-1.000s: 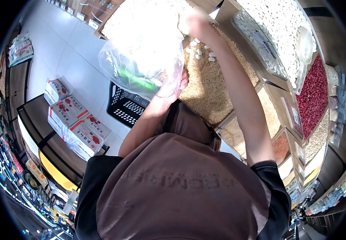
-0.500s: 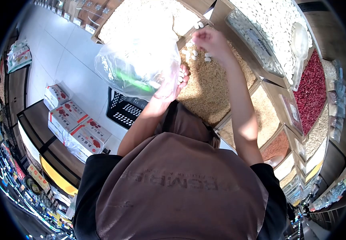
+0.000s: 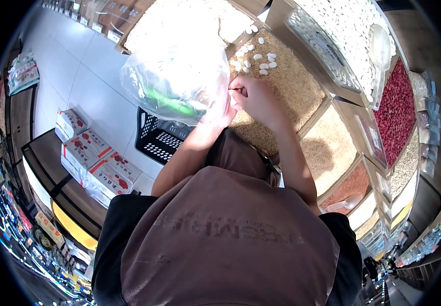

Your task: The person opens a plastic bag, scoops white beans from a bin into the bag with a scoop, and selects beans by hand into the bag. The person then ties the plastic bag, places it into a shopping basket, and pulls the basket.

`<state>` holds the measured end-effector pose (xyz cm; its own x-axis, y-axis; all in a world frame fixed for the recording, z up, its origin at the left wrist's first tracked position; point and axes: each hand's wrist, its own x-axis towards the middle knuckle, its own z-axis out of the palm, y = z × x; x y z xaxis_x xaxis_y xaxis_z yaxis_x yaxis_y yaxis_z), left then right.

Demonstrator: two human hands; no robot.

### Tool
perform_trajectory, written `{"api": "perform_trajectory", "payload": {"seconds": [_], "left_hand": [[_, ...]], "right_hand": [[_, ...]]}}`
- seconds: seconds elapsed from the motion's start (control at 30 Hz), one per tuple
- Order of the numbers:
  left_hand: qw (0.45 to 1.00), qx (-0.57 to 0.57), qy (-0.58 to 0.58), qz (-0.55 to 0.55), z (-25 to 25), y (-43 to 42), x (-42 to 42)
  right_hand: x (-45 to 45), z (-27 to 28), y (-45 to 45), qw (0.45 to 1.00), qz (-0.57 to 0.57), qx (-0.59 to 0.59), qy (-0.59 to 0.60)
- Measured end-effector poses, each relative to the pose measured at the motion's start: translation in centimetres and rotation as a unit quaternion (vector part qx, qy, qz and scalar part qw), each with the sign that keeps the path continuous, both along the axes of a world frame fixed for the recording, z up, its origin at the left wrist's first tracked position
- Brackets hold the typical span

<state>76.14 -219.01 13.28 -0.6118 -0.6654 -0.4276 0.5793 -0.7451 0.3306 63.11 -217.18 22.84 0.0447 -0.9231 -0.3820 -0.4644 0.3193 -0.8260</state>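
My left hand, partly washed out by glare, is closed at the right side of a clear plastic bag with a green patch. Its palm is hidden from me. Pressed up against it is my right hand, fingers curled in a pinch; whatever they hold is too small or covered to make out. Just beyond both hands, several large white beans lie scattered on the tan grain in a bin.
A bin of white beans with a clear scoop stands at upper right, beside dark red beans. A black basket is on the floor at left, near printed cartons. Wooden dividers separate the bins.
My right hand has come from the scattered white beans down and left to my left hand. White beans visible in my left hand earlier are now covered. The bag has barely moved.
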Motion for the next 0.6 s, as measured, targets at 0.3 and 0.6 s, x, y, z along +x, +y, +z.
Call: {"api": "perform_trajectory", "payload": {"seconds": [0.3,0.6], "left_hand": [[0.991,0.04,0.119,-0.049,-1.1,-1.0,0.8],[0.935,0.042,-0.159,-0.314,9.4,2.2,2.1]], "right_hand": [[-4.4,-3.2,-9.3,0.955,-0.076,-0.162,0.235],[-6.1,-7.2,-15.2,0.915,0.105,-0.077,0.382]]}}
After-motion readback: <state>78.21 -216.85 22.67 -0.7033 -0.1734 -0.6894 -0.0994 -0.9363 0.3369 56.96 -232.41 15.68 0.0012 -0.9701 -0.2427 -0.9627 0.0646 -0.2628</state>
